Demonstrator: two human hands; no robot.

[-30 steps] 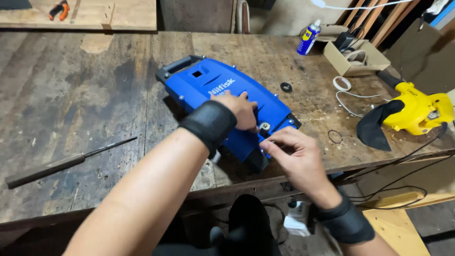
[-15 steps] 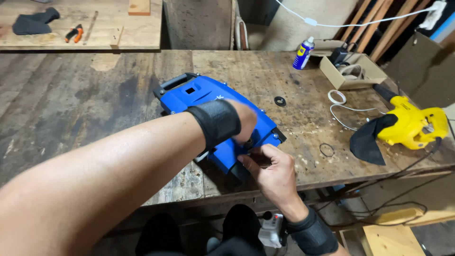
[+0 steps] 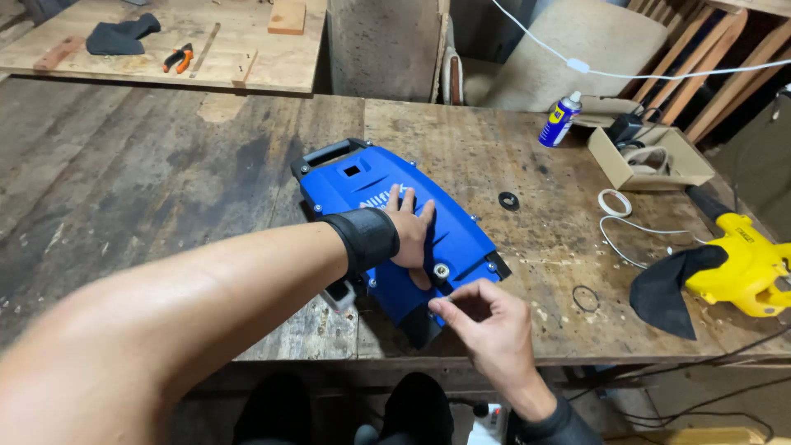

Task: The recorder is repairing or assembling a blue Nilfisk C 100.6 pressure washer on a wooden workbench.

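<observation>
Machine cover (image 3: 395, 222) on the tabletop (image 3: 165, 181)
The left hand (image 3: 409, 233) lay on it; the right hand (image 3: 486, 325) sat just before it, with a washer (image 3: 508, 200) and ring (image 3: 586, 298) to the right.

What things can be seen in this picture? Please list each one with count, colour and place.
machine cover: 1, blue, bench middle
spray can: 1, blue and yellow, far right
cardboard box: 1, tan, right
power tool: 1, yellow, right edge
black cloth: 1, beside the power tool
rubber rings: 2, black, right of the cover
pliers: 1, orange-handled, far board
workbench: 1, worn wood
left hand: flat on the cover
right hand: fingers pinched at the cover's near end
</observation>
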